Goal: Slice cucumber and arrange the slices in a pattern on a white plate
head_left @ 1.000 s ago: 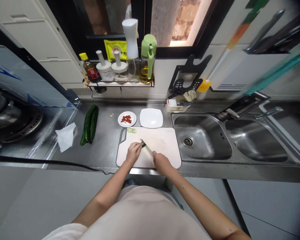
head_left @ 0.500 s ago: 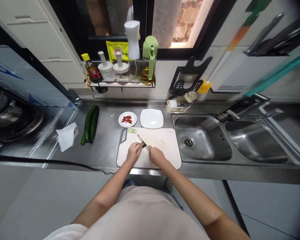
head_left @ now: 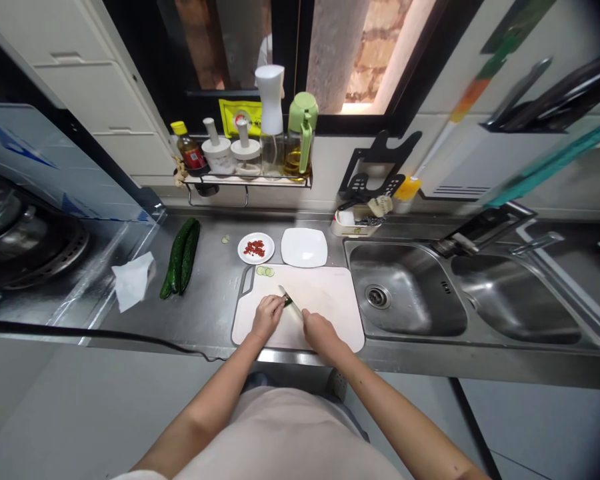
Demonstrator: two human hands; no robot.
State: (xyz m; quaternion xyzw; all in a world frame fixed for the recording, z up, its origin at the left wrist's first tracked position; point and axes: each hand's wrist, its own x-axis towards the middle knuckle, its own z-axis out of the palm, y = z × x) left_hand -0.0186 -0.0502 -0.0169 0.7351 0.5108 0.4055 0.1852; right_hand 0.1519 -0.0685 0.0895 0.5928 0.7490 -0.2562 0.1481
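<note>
On the white cutting board (head_left: 330,293), my left hand (head_left: 269,316) is closed around a short dark green cucumber piece (head_left: 288,302), mostly hidden by the fingers. My right hand (head_left: 320,331) grips a knife (head_left: 291,301), its blade slanting up and left against the cucumber piece. Several pale green slices (head_left: 265,271) lie at the board's upper left corner. Behind the board stand a round white plate (head_left: 256,248) with chopped red pieces (head_left: 255,248) and a square white plate (head_left: 304,247) with nothing on it.
Whole cucumbers (head_left: 181,259) and a white paper towel (head_left: 133,281) lie at the left. Small scraps (head_left: 225,239) sit behind. A double sink (head_left: 405,290) is at the right, a pot (head_left: 17,240) at far left, and a rack of bottles (head_left: 250,179) above the counter.
The view has shifted slightly, so the counter sits lower. My right hand and the knife have moved a little to the right, away from my left hand, which still holds the cucumber piece.
</note>
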